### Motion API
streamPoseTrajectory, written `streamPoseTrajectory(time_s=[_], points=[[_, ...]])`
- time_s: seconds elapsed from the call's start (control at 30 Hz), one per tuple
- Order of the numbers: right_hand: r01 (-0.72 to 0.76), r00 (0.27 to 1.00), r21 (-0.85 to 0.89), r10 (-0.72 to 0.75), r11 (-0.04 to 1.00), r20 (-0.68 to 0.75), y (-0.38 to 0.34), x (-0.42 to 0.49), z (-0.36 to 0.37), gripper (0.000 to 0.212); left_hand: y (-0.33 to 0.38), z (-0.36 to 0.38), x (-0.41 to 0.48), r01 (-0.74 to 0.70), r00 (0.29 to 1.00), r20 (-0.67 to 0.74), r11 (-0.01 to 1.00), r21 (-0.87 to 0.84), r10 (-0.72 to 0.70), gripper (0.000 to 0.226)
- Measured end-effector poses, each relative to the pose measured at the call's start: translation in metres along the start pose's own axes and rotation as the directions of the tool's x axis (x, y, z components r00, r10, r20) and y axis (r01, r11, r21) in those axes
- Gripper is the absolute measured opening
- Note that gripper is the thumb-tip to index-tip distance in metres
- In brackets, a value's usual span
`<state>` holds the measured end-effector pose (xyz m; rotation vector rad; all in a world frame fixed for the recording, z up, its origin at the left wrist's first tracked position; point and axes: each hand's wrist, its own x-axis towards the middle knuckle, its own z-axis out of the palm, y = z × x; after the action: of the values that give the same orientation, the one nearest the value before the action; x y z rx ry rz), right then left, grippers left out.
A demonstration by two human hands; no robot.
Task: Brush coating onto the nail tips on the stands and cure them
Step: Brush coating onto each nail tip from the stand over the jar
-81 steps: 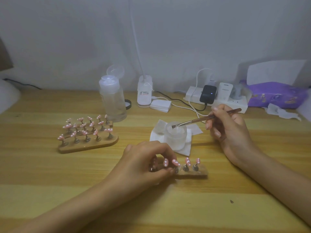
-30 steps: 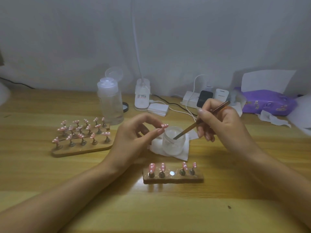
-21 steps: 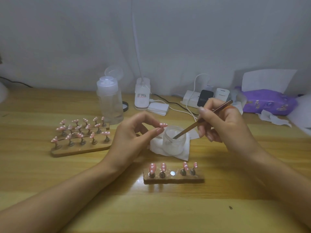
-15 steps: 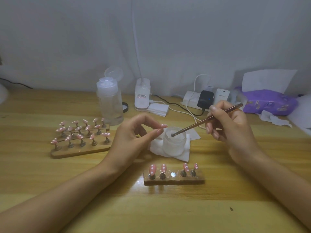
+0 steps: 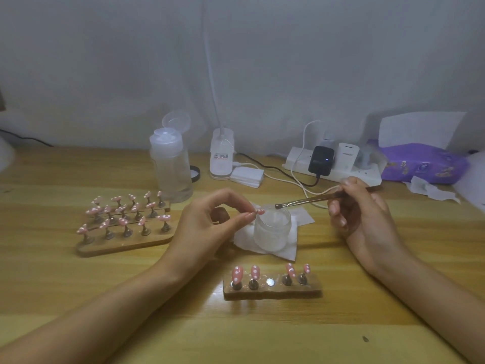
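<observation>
Wooden desk (image 5: 78, 298), frosted jar (image 5: 271, 229), seemingly metal brush (image 5: 309, 200)

A clear bottle (image 5: 172, 166), flip cap open, stands on the bench (image 5: 78, 285) beyond the left hand (image 5: 210, 227), with a black ring (image 5: 195, 174) just beside it on its right. Beyond the right hand (image 5: 364, 219) a white power strip (image 5: 296, 160) carries a black charger (image 5: 320, 161) showing a blue light and a white charger (image 5: 347, 153). Farther right lie a purple packet (image 5: 422, 162) and a crumpled tissue (image 5: 430, 189); a paper sheet (image 5: 420, 130) leans on the wall (image 5: 262, 61) behind.
</observation>
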<state>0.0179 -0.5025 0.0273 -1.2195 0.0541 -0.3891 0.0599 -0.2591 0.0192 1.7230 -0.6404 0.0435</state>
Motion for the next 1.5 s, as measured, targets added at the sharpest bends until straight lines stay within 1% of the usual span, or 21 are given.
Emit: streamPoseTrajectory(time_s=[0.13, 0.2, 0.27, 0.37, 0.63, 0.87, 1.03, 1.17, 1.3, 1.43, 1.5], points=[[0.037, 0.997, -0.060, -0.033, 0.997, 0.076, -0.0002, -0.0014, 0.0022, 0.018, 0.0003, 0.0011, 0.0000, 0.003, 1.000, -0.003, 1.000, 0.013, -0.003, 0.003], [0.060, 0.992, -0.078, -0.051, 0.995, 0.113, -0.0004, -0.0014, 0.0041, 0.021, 0.0018, 0.0012, -0.0002, 0.004, 1.000, -0.005, 1.000, 0.003, -0.004, 0.009], [0.066, 0.991, -0.084, -0.055, 0.994, 0.122, -0.0011, -0.0013, 0.0057, 0.022, 0.0026, 0.0008, -0.0007, -0.004, 1.000, -0.006, 1.000, 0.001, 0.004, 0.012], [0.070, 0.990, -0.080, -0.060, 0.994, 0.126, -0.0019, -0.0013, 0.0060, 0.022, 0.0021, 0.0007, -0.0005, -0.010, 1.000, -0.005, 1.000, 0.025, 0.011, 0.005], [0.059, 0.984, -0.098, -0.042, 0.993, 0.173, -0.0021, -0.0023, 0.0052, 0.021, 0.0012, 0.0021, 0.0006, -0.022, 1.000, 0.005, 0.999, 0.031, 0.022, 0.005], [0.045, 0.983, -0.124, -0.021, 0.991, 0.183, -0.0005, -0.0013, 0.0046, 0.023, 0.0005, 0.0013, 0.0011, -0.053, 0.999, 0.011, 0.997, 0.056, 0.052, 0.005], [0.034, 0.990, -0.109, -0.018, 0.993, 0.141, -0.0011, -0.0013, 0.0039, 0.019, -0.0003, 0.0005, 0.0017, -0.051, 0.999, 0.008, 0.997, 0.066, 0.050, 0.005], [0.039, 0.983, -0.135, -0.014, 0.990, 0.180, -0.0012, -0.0026, 0.0042, 0.020, -0.0012, 0.0007, 0.0013, -0.068, 0.998, 0.017, 0.996, 0.062, 0.067, 0.005], [0.034, 0.991, -0.130, -0.017, 0.991, 0.130, -0.0012, -0.0022, 0.0031, 0.021, -0.0038, -0.0007, 0.0011, -0.057, 0.998, 0.016, 0.998, 0.039, 0.057, 0.004], [0.050, 0.982, -0.149, -0.021, 0.988, 0.186, -0.0016, -0.0035, 0.0049, 0.021, -0.0041, -0.0009, 0.0010, -0.057, 0.998, 0.030, 0.998, 0.029, 0.056, 0.005], [0.051, 0.985, -0.165, -0.022, 0.985, 0.169, -0.0013, -0.0037, 0.0054, 0.023, -0.0047, -0.0011, 0.0011, -0.057, 0.998, 0.034, 0.998, 0.039, 0.055, 0.004]])
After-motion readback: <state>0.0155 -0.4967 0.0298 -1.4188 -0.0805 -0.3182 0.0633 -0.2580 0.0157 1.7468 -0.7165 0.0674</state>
